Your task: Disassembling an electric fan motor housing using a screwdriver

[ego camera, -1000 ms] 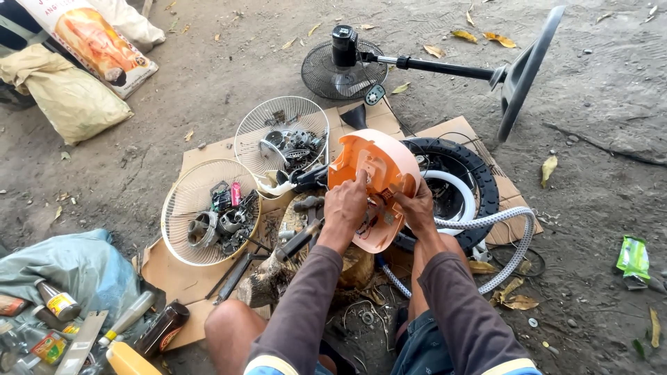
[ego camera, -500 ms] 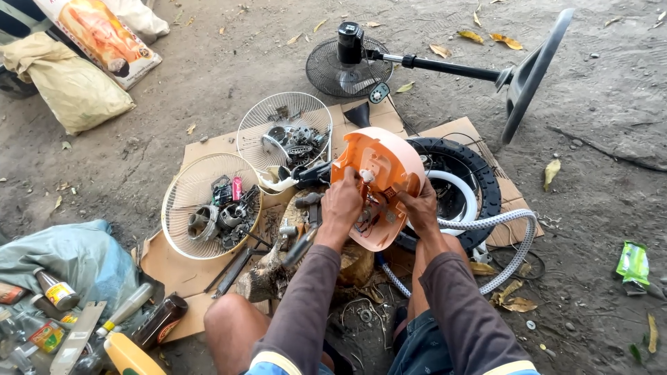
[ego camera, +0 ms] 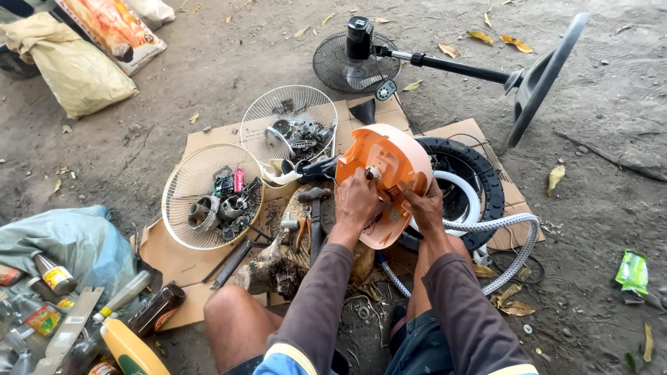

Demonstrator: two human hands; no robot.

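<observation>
I hold an orange round plastic fan housing (ego camera: 386, 157) tilted up on edge over a wooden stump (ego camera: 278, 267). My left hand (ego camera: 358, 201) grips its inner face near the middle, fingers curled around a small part. On the lower right of the housing's inner side rests my right hand (ego camera: 425, 207), with its fingers pressed against it. What the fingertips pinch is too small to tell.
Two wire fan guards (ego camera: 208, 198) (ego camera: 288, 125) hold metal parts on cardboard (ego camera: 174, 250). A hammer (ego camera: 314, 208), a tyre (ego camera: 479, 180), a ribbed hose (ego camera: 517, 246), a lying pedestal fan (ego camera: 431, 62), bottles (ego camera: 132, 312) and sacks (ego camera: 76, 69) surround me.
The housing has shifted a little in my hands, and my left hand has slid slightly down its inner face. The rest looks unchanged.
</observation>
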